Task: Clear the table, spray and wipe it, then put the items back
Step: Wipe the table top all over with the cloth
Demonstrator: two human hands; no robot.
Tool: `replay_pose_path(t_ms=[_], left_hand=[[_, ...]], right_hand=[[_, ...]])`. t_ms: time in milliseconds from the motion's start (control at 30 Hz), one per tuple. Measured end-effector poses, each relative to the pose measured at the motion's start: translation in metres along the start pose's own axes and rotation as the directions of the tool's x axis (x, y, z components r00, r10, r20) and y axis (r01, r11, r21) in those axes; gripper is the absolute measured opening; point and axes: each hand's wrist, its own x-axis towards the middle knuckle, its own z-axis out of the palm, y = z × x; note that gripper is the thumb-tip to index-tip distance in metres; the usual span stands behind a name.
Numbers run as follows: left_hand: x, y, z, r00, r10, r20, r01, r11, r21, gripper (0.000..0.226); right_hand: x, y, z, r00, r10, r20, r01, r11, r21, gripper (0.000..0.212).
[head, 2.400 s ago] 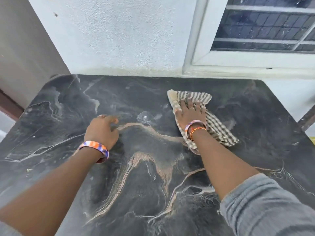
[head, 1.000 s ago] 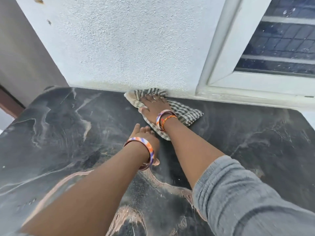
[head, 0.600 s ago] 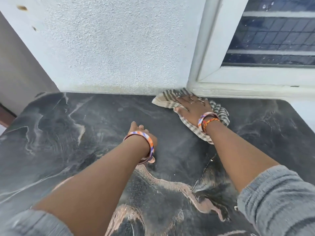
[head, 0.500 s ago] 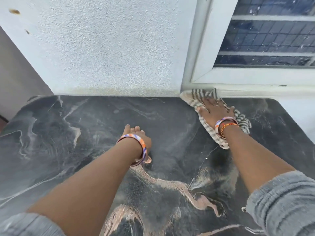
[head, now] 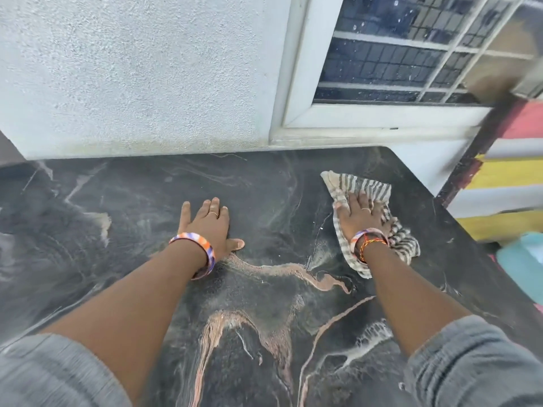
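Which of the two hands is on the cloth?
The right hand presses flat on the striped cloth; the left hand lies flat on the bare table.

Black table point(head: 123, 230) veined pink and white, cloth point(head: 367, 189) striped brown on cream, bangle point(head: 202, 248) orange-purple-white.

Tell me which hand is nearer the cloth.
Right. The right hand lies flat on the cloth, pressing it to the table; the left hand rests on bare tabletop, apart from it.
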Motion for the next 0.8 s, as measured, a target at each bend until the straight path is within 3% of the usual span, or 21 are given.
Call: replay_pose_path(t_ms=[100, 200, 300, 400, 467, 533, 633, 733, 800], left_hand=[[-0.01, -0.007, -0.001, 0.991, 0.117, -0.067, -0.118, 0.993, -0.011, 0.074], [-0.02, -0.031, -0.005, 0.982, 0.123, -0.144, -0.137, 0.987, -0.088, 0.068], [-0.031, -0.073, -0.006, 0.968, -0.003, -0.251, -0.055, 0.973, -0.222, 0.058], [-0.043, -0.132, 0.008, 0.943, -0.185, -0.275, 0.096, 0.946, -0.31, 0.049], [-0.047, -0.17, 0.018, 0.91, -0.307, -0.278, 0.21, 0.92, -0.33, 0.046], [-0.051, -0.205, 0.026, 0.859, -0.435, -0.271, 0.341, 0.879, -0.333, 0.048], [-0.058, -0.247, 0.034, 0.729, -0.643, -0.235, 0.526, 0.746, -0.41, 0.055], [-0.061, -0.278, 0.046, 0.556, -0.824, -0.107, 0.677, 0.524, -0.516, 0.061], [-0.063, -0.288, 0.051, 0.519, -0.854, -0.035, 0.697, 0.447, -0.562, 0.061]], right_hand=[[-0.047, -0.027, 0.013, 1.0, -0.01, 0.014, 0.01, 1.0, 0.005, 0.056], [-0.101, -0.066, 0.029, 0.998, -0.06, 0.017, 0.06, 0.998, -0.005, 0.058], [-0.165, -0.123, 0.05, 0.969, -0.241, 0.047, 0.243, 0.969, -0.043, 0.058], [-0.217, -0.167, 0.072, 0.811, -0.57, 0.13, 0.584, 0.8, -0.134, 0.058], [-0.204, -0.175, 0.072, 0.762, -0.629, 0.156, 0.648, 0.747, -0.151, 0.052], [-0.166, -0.176, 0.065, 0.827, -0.553, 0.103, 0.563, 0.814, -0.142, 0.05], [-0.105, -0.184, 0.051, 0.964, -0.264, -0.001, 0.264, 0.962, -0.065, 0.052], [-0.063, -0.204, 0.046, 0.996, -0.058, -0.064, 0.054, 0.997, -0.063, 0.058], [-0.043, -0.217, 0.042, 0.998, -0.02, -0.064, 0.017, 0.999, -0.042, 0.059]])
